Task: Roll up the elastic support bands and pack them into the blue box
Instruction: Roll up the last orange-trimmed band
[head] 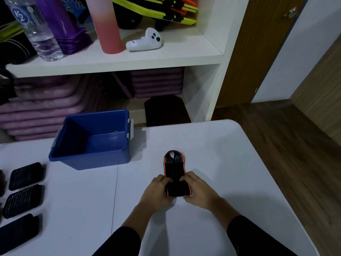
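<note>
– Right, both hands are low on the white table, near its front middle, and between them is a black elastic support band with orange edging.

– How are they holding it?

– The left hand has its fingers curled over the near end of the band, which is bunched into a thick roll. The right hand mirrors it, fingers bent over the top of that roll from the other side. Both are clamped on the band. The far end lies flat on the table, pointing away from the person, with a looped tip.

– And the box?

– The blue plastic box sits open-topped on the table, further back and to the left, well apart from the hands. It has pale clips on its side walls.

– Anything else on the table?

– At the left edge, three dark ribbed bands lie flat in a column: one nearest the box, one in the middle, one closest to the person. More dark shapes are cut off at the frame's edge; I can't tell what they are.

– Behind it all?

– A white shelf unit holding a clear water bottle, a stack of purple cones, a tall pink tumbler and a white handheld controller lying on its side. Purple mats are stacked below. To the right, a brown wooden door.
</note>
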The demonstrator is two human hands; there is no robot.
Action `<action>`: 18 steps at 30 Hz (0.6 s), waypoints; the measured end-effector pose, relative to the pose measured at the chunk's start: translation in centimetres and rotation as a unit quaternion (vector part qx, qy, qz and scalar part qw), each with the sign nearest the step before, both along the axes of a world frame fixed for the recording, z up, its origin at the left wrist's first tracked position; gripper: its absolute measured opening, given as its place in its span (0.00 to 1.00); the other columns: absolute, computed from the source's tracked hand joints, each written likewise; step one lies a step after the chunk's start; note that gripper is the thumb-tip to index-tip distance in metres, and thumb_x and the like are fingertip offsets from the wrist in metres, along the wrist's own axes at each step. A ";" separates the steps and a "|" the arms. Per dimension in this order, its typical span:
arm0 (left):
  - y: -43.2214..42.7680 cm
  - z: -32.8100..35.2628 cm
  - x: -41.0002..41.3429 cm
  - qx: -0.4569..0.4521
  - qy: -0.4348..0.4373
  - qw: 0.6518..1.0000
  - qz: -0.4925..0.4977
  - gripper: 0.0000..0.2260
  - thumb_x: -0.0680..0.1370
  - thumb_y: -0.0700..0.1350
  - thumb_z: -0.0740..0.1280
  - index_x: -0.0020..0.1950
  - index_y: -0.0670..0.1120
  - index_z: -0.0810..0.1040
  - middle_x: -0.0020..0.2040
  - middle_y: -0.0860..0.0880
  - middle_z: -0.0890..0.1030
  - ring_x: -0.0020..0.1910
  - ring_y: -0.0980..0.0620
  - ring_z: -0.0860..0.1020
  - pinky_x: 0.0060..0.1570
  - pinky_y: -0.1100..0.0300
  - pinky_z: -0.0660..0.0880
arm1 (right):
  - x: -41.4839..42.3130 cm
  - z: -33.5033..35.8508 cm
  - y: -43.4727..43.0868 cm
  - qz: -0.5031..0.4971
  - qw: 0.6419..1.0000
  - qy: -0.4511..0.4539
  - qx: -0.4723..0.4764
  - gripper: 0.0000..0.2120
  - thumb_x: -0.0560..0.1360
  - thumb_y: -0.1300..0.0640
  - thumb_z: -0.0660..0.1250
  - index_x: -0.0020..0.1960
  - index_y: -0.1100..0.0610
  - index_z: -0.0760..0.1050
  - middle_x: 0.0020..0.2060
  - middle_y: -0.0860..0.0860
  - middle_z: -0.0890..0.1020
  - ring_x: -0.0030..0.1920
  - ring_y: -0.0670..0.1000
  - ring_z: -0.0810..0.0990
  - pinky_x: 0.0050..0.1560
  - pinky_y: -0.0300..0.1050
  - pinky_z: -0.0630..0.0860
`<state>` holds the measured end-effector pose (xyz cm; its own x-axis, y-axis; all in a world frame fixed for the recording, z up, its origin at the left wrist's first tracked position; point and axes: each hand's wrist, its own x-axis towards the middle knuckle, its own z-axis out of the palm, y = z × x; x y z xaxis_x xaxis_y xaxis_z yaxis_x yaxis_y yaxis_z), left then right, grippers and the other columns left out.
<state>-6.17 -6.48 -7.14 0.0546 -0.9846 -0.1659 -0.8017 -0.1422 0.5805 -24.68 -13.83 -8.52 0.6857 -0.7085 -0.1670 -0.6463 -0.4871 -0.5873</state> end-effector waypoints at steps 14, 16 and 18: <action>-0.8 0.1 -0.3 0.002 0.123 0.980 0.156 0.20 0.77 0.50 0.64 0.67 0.48 0.66 0.56 0.47 0.78 0.54 0.46 0.77 0.51 0.55 0.73 | 1.4 -0.4 0.0 -0.139 0.987 -0.065 0.046 0.25 0.73 0.39 0.59 0.68 0.40 0.59 0.61 0.47 0.72 0.63 0.50 0.71 0.64 0.49 0.71; -0.8 0.4 -0.3 0.004 0.159 0.975 0.157 0.21 0.76 0.47 0.65 0.68 0.48 0.65 0.54 0.49 0.80 0.53 0.47 0.78 0.48 0.59 0.72 | 1.6 -0.5 0.1 -0.153 0.978 -0.110 0.085 0.30 0.69 0.39 0.64 0.68 0.40 0.57 0.61 0.45 0.75 0.62 0.49 0.74 0.63 0.50 0.73; -0.9 0.4 -0.3 0.013 0.191 0.970 0.153 0.22 0.75 0.49 0.66 0.67 0.49 0.66 0.52 0.50 0.81 0.51 0.48 0.79 0.45 0.63 0.71 | 1.7 -0.7 0.0 -0.175 0.969 -0.130 0.115 0.32 0.66 0.41 0.66 0.67 0.38 0.55 0.59 0.46 0.77 0.59 0.49 0.77 0.59 0.53 0.76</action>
